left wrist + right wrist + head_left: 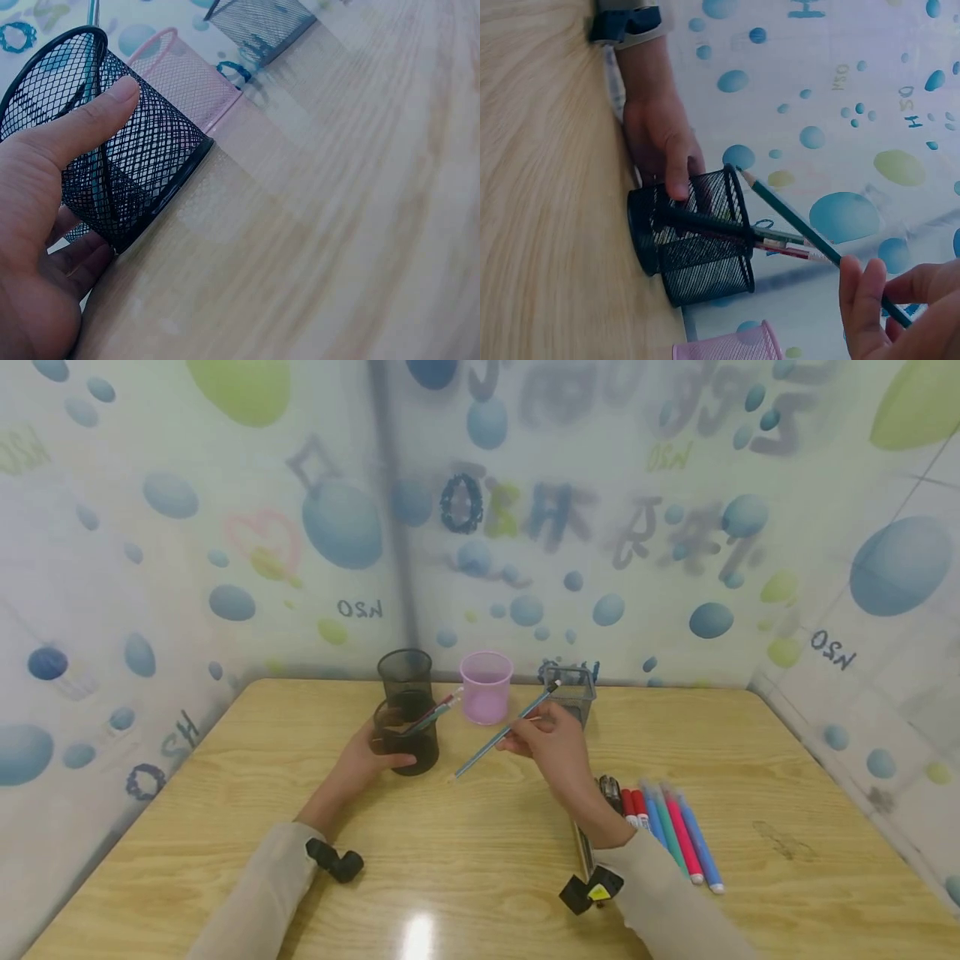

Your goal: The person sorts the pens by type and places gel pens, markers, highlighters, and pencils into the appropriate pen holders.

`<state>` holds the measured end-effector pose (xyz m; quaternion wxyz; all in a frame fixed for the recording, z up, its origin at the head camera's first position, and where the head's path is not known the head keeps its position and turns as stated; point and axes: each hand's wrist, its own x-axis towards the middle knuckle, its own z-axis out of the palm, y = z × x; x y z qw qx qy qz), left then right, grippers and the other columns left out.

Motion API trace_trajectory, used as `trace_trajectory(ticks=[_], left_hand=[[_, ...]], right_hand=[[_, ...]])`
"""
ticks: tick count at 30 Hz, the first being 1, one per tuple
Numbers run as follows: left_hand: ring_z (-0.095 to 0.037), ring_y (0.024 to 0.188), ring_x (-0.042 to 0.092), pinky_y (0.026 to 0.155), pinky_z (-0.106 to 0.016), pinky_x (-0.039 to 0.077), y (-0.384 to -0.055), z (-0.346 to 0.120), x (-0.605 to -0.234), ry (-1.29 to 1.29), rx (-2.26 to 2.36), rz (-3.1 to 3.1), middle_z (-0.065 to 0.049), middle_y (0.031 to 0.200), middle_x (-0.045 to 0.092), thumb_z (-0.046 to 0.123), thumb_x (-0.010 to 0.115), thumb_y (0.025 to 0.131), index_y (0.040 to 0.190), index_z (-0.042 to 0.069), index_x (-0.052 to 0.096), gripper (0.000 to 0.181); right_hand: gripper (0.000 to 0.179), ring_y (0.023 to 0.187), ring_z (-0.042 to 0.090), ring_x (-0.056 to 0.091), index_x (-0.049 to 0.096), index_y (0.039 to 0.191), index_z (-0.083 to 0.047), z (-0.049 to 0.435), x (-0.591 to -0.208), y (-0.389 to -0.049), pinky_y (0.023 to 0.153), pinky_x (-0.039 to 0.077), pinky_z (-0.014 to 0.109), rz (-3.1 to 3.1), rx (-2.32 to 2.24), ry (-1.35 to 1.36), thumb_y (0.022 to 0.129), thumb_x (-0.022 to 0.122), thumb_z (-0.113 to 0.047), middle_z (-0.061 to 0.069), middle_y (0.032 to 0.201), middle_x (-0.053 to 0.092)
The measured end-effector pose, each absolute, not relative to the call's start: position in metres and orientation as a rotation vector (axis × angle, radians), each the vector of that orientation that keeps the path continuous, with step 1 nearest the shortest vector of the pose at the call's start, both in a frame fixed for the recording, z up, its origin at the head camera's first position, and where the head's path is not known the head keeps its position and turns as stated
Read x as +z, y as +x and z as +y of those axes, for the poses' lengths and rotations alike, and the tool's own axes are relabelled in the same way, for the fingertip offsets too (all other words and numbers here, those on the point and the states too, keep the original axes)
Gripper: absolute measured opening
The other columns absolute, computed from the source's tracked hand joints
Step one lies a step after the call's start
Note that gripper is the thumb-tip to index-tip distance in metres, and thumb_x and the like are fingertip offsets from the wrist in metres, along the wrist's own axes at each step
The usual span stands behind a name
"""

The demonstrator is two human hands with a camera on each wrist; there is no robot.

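My left hand [363, 758] grips a black mesh pen cup [420, 752] that stands on the table, thumb across its near side in the left wrist view. A few pencils [435, 714] lean out of this cup toward the right. Between the thumb and fingers of my right hand [553, 743] is a blue-green pencil [487, 747], held slanted with its sharpened end down and to the left. That point [747, 175] shows close to the cup's rim in the right wrist view; in the head view it lies just right of the cup, so contact cannot be told.
Behind the gripped cup stands a second black mesh cup [405, 670]. A pink mesh cup [486, 693] and a grey mesh holder [576, 689] line the back edge. Several coloured markers [678, 827] lie beside my right forearm, with dark items [611, 792] next to them.
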<state>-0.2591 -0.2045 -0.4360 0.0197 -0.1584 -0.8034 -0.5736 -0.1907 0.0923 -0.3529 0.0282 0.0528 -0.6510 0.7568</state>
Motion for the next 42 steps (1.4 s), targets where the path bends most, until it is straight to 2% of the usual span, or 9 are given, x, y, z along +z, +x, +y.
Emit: trace_trajectory(ticks=[5, 13, 21, 26, 30, 37, 42], left_hand=[[-0.032, 0.105, 0.058, 0.091, -0.037, 0.042, -0.264, -0.207, -0.445, -0.486, -1.801, -2.480, -0.016, 0.124, 0.056, 0.013, 0.085, 0.071, 0.134, 0.009, 0.047, 0.074], [-0.036, 0.108, 0.057, 0.089, -0.038, 0.045, -0.264, -0.207, -0.445, -0.479, -1.789, -2.505, -0.019, 0.129, 0.051, 0.012, 0.084, 0.072, 0.136, 0.008, 0.046, 0.075], [-0.042, 0.110, 0.054, 0.089, -0.043, 0.044, -0.257, -0.202, -0.433, -0.505, -1.836, -2.496, -0.026, 0.132, 0.047, 0.003, 0.081, 0.073, 0.137, -0.001, 0.042, 0.075], [-0.039, 0.110, 0.054, 0.089, -0.039, 0.044, -0.262, -0.205, -0.441, -0.515, -1.796, -2.493, -0.022, 0.133, 0.048, 0.005, 0.082, 0.073, 0.138, 0.004, 0.043, 0.075], [-0.036, 0.110, 0.056, 0.089, -0.037, 0.045, -0.263, -0.206, -0.444, -0.514, -1.770, -2.489, -0.019, 0.132, 0.050, 0.010, 0.083, 0.073, 0.137, 0.009, 0.045, 0.075], [-0.035, 0.109, 0.056, 0.091, -0.042, 0.043, -0.263, -0.206, -0.443, -0.505, -1.760, -2.495, -0.017, 0.131, 0.050, 0.014, 0.084, 0.072, 0.137, 0.011, 0.045, 0.076], [-0.035, 0.111, 0.055, 0.095, -0.046, 0.040, -0.263, -0.206, -0.443, -0.508, -1.768, -2.496, -0.017, 0.131, 0.050, 0.014, 0.084, 0.073, 0.137, 0.010, 0.044, 0.076]], right_hand=[[0.018, 0.071, 0.020, 0.069, 0.050, 0.099, 0.007, 0.079, -0.348, -0.195, 0.078, 0.055, 0.035, -1.857, 2.397, 0.117, 0.090, 0.064, -0.002, 0.020, 0.085, 0.065], [0.018, 0.075, 0.021, 0.069, 0.054, 0.096, 0.007, 0.059, -0.347, -0.200, 0.078, 0.055, 0.034, -1.733, 2.359, 0.078, 0.087, 0.067, 0.000, 0.022, 0.091, 0.063], [0.015, 0.072, 0.019, 0.069, 0.055, 0.091, 0.006, 0.048, -0.350, -0.208, 0.077, 0.055, 0.033, -1.724, 2.282, 0.064, 0.085, 0.068, 0.000, 0.016, 0.082, 0.064], [0.016, 0.078, 0.019, 0.068, 0.061, 0.092, 0.004, 0.043, -0.351, -0.212, 0.075, 0.056, 0.033, -1.783, 2.179, 0.087, 0.083, 0.072, -0.003, 0.014, 0.085, 0.066], [0.019, 0.081, 0.022, 0.067, 0.062, 0.095, 0.008, 0.037, -0.352, -0.216, 0.075, 0.056, 0.033, -1.782, 2.159, 0.117, 0.082, 0.072, -0.001, 0.016, 0.087, 0.067], [0.022, 0.079, 0.022, 0.067, 0.062, 0.097, 0.012, 0.032, -0.352, -0.218, 0.074, 0.056, 0.033, -1.763, 2.164, 0.122, 0.082, 0.072, 0.000, 0.017, 0.087, 0.066], [0.020, 0.078, 0.020, 0.067, 0.066, 0.092, 0.006, 0.032, -0.353, -0.218, 0.072, 0.056, 0.032, -1.836, 2.051, 0.077, 0.080, 0.077, -0.007, 0.013, 0.083, 0.068]])
